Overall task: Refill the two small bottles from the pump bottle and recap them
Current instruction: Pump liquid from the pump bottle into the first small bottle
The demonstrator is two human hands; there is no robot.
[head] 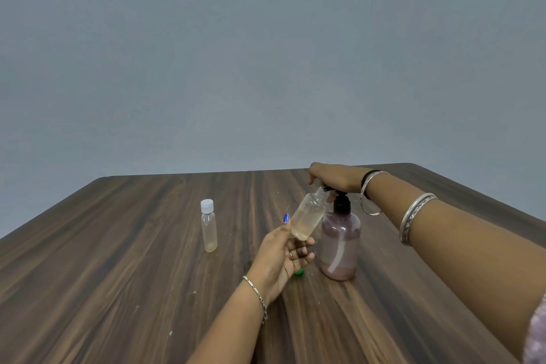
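From the head camera, the left hand [285,257] grips an uncapped small bottle [308,217] by its base, tilted so its mouth sits under the pump spout. The right hand [332,177] rests on top of the pump bottle [340,248], just right of the left hand; I cannot tell how its fingers lie. A capped small bottle [209,226] stands on the table [118,275], well left of the left hand. A green cap [299,272] peeks from under that hand.

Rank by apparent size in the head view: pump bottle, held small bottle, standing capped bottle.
1. pump bottle, largest.
2. held small bottle and standing capped bottle: they look alike; the tilt makes ranking unsure.
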